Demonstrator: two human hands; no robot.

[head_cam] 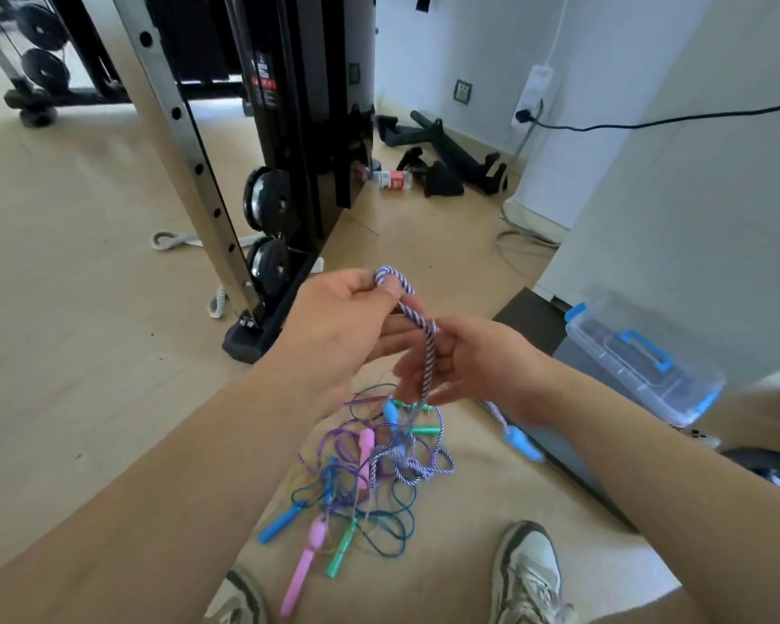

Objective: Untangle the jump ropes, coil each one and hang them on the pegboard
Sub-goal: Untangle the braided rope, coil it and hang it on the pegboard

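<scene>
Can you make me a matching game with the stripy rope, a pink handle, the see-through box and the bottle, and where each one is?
1 striped rope
2 pink handle
3 clear box
4 bottle

A on the floor in the tangled pile
B beside the black machine
C pinched in the left hand
D far right of the view

Pairs: 1-C, 2-A, 3-D, 4-B
</scene>
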